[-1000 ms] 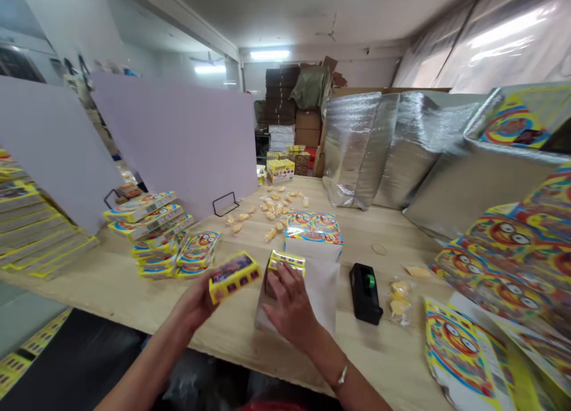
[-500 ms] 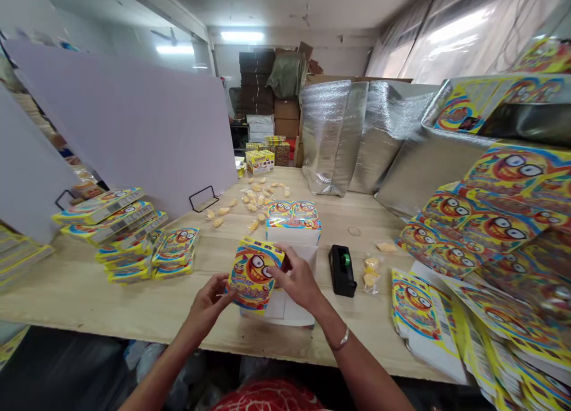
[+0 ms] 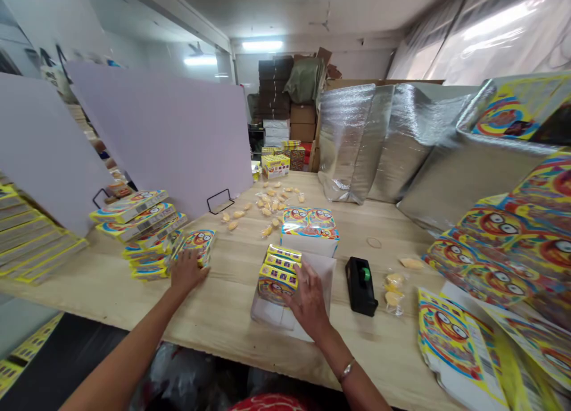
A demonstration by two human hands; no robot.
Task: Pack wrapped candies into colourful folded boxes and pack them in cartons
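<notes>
A white open carton with a printed lid stands on the table in front of me. Several small yellow boxes with a cartoon face stand in a row inside it. My right hand rests against the right side of these boxes, fingers spread. Out to the left, my left hand lies at the near side of a low pile of the same boxes, its fingers stretched over the edge and partly hidden. Beside that pile rises a taller, uneven stack of boxes.
A black tape dispenser stands right of the carton, near wrapped yellow pieces. More wrapped pieces lie scattered behind. Flat printed cartons are heaped at right, below silver foil-lined boxes. A pale panel stands at left.
The small box held between both hands now stands in the carton with the others. My left hand has moved left to the low pile; my right hand stays by the carton.
</notes>
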